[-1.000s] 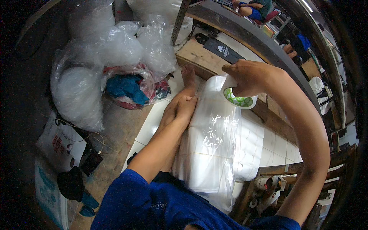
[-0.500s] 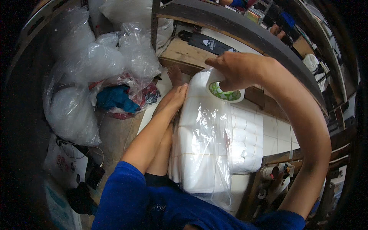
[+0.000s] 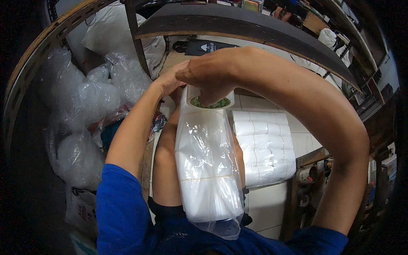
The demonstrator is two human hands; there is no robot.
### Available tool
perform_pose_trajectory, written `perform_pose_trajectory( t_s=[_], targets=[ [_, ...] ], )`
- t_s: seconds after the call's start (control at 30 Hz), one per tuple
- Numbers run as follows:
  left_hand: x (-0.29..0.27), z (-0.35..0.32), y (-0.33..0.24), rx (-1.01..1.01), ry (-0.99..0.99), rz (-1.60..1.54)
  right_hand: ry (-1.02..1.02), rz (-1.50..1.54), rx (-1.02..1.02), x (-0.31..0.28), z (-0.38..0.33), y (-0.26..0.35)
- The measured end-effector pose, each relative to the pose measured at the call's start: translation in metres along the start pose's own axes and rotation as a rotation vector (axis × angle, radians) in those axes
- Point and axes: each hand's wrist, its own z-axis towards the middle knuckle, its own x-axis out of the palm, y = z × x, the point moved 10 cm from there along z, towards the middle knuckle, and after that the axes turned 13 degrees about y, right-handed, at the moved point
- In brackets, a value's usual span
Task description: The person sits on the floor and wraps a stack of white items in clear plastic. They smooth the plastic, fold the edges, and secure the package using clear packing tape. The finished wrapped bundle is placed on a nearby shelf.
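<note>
A long bundle of white plastic sheets or bags (image 3: 204, 157), banded with thin ties inside a clear plastic bag (image 3: 231, 227), lies lengthwise across my lap. At its far end my right hand (image 3: 204, 78) grips a roll of tape (image 3: 226, 103) with a green patterned core, thumb hooked into the ring. My left hand (image 3: 171, 80) meets the right one at the bundle's far left corner. Its fingertips are hidden behind the right hand, so whether they hold the bag or tape does not show.
Several white banded packs (image 3: 265, 148) are stacked on the tiled floor to the right. Filled clear plastic bags (image 3: 91, 102) crowd the left. A dark shelf board (image 3: 238, 27) spans the far side, with a metal post (image 3: 138, 42) beside it. A cluttered wooden rack (image 3: 308, 174) stands at right.
My right hand has moved left with the tape roll and now meets my left hand at the bundle's far end. The bundle sits more squarely between my arms, and my head view has shifted.
</note>
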Motion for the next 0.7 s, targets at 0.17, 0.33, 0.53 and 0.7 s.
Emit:
perform_pose_trajectory(
  t_s=[0.17, 0.33, 0.53, 0.7],
  targets=[
    [0.032, 0.017, -0.003, -0.100, 0.215, -0.071, -0.087, 0.051, 0.043, -0.015, -0.026, -0.012],
    [0.048, 0.017, -0.001, -0.147, 0.223, -0.268, -0.090, 0.053, -0.021, -0.011, -0.034, -0.015],
    [0.066, 0.022, -0.009, -0.190, 0.388, -0.322, -0.144, 0.118, 0.190, -0.013, -0.070, -0.055],
    [0.068, 0.027, -0.023, -0.159, 0.562, -0.222, -0.308, -0.073, 0.174, 0.000, -0.089, -0.063]
  ],
)
